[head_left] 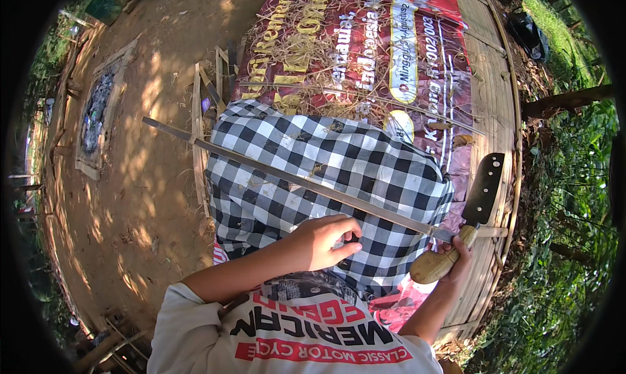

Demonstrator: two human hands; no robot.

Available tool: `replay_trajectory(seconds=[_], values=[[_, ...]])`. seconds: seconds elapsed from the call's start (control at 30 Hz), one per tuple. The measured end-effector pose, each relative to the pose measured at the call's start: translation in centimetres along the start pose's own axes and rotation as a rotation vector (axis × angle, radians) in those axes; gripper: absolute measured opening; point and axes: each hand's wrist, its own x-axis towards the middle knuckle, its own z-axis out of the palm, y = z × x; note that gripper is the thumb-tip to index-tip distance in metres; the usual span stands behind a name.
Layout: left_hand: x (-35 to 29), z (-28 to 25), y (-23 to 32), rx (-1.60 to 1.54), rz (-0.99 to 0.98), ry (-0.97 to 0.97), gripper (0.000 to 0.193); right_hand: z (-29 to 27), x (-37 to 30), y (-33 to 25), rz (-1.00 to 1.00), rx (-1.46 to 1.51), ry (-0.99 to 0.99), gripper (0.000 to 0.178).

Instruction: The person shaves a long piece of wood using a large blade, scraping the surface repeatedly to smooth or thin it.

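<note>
Knife (482,193) in right grip (459,263) — framed debris (99,110)

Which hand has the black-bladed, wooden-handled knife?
The right hand, holding the knife by its wooden handle; the left hand, curled over the black-and-white checked cloth, holds nothing visible.

The long, narrow grey metal strip (313,186) has a dull sheen. The black, hole-pierced metal blade (479,198) is matt, its pale, rounded wooden handle (429,266) smooth. The black-and-white checked cloth (326,154) is matt and creased. Under rough, dry tan shavings (313,87), the red printed banner (461,51) is probably glossy plastic.
</note>
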Motion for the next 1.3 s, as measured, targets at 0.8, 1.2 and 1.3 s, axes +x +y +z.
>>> replay_trajectory(seconds=[0.8, 1.2, 1.3], values=[[-2.5, -14.2, -3.2, 0.529, -0.183, 0.162, 0.029, 7.5, 2.1, -5.2, -0.479, -0.207, 0.360, 0.027], [-2.6, -8.6, -4.1, 0.618, -0.264, 0.464, 0.025, 16.9, -3.3, 0.7, -0.567, -0.898, -0.559, 0.057], [-3.6, -8.4, -5.4, 0.628, -0.280, 0.549, 0.025, 19.2, -3.6, 2.2, -0.640, -1.015, -0.749, 0.056]])
